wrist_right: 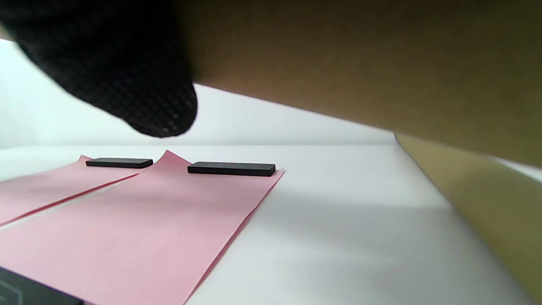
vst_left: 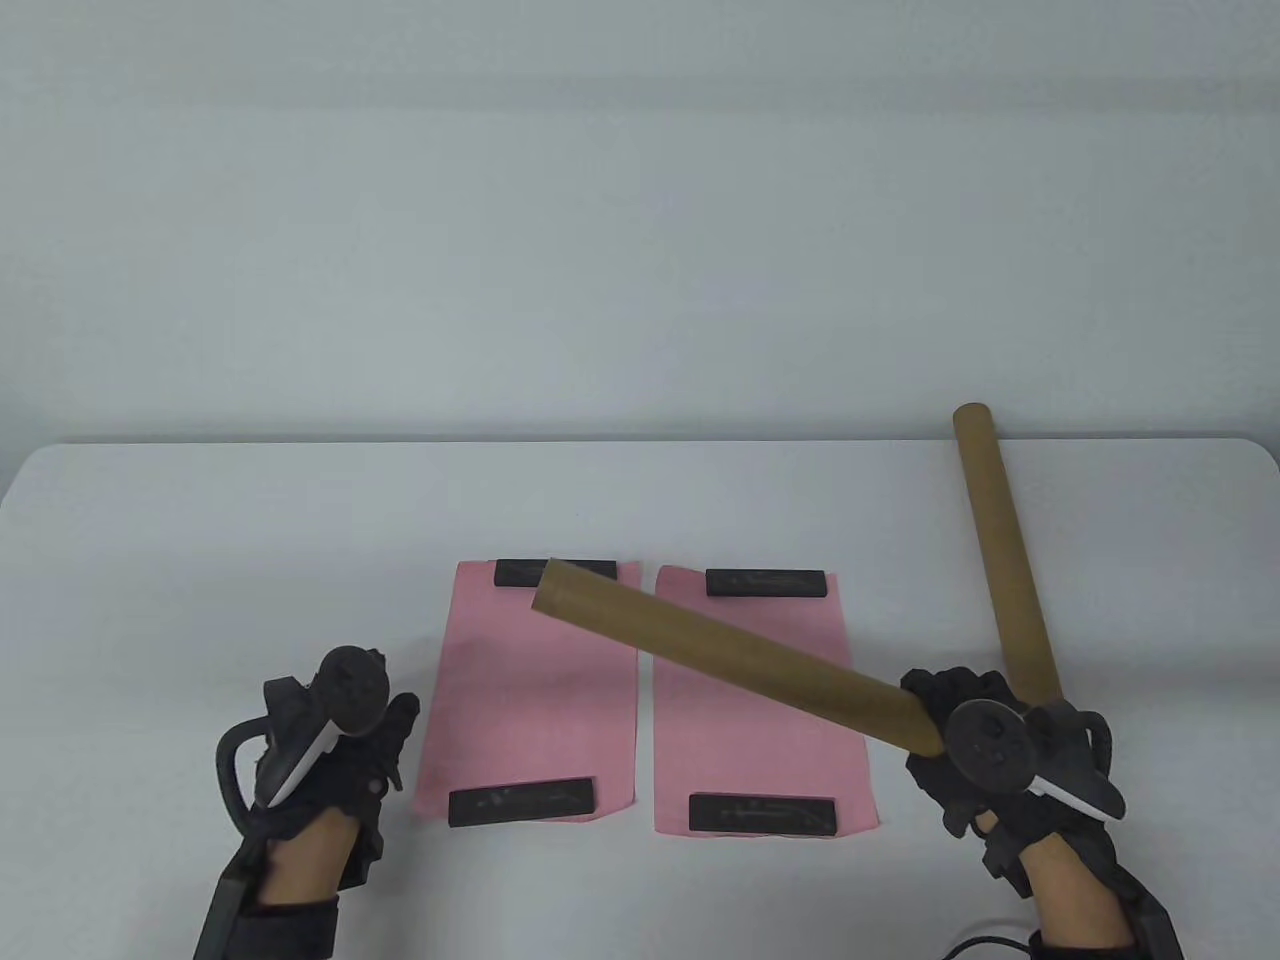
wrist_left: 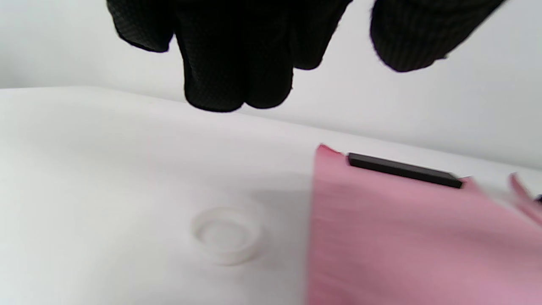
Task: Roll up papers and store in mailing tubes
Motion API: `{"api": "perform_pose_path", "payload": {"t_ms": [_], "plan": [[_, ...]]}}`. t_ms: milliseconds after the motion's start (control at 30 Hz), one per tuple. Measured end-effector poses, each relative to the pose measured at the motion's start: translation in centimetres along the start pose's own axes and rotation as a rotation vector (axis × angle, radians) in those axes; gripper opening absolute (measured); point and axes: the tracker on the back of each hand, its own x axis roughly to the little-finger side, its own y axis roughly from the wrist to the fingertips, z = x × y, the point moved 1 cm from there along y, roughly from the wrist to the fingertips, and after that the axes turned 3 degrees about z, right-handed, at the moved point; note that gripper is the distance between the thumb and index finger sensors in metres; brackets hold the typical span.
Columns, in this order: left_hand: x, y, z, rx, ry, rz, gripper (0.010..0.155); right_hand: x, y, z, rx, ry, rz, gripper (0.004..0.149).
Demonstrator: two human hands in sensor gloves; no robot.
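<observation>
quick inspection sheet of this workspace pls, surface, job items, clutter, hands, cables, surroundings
surface: white table, rounded far corners.
job's things: two pink paper sheets, left and right, flat side by side, each with a black bar weight at its far and near end, e.g.. One brown mailing tube raised at a slant over the sheets; a second tube lies at the right.
clutter: a clear plastic cap left of the left sheet, seen only in the left wrist view.
hands: right hand grips the slanted tube's near end; left hand holds nothing.
cables: a black cable at the bottom edge by the right wrist.
surroundings: plain white wall.
</observation>
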Motion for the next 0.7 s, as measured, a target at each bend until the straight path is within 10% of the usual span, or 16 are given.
{"api": "perform_pose_path", "payload": {"t_ms": [533, 700], "plan": [[-2.0, -0.3, 0.8, -0.04, -0.043, 0.245, 0.085, 4.3, 4.7, -3.4, -0.249, 0.435, -0.472, 0.086], [-2.5, -0.6, 0.7, -0.054, -0.038, 0.27, 0.085, 4.0, 6.5, -3.2, -0.267, 0.304, -0.668, 0.087]]}}
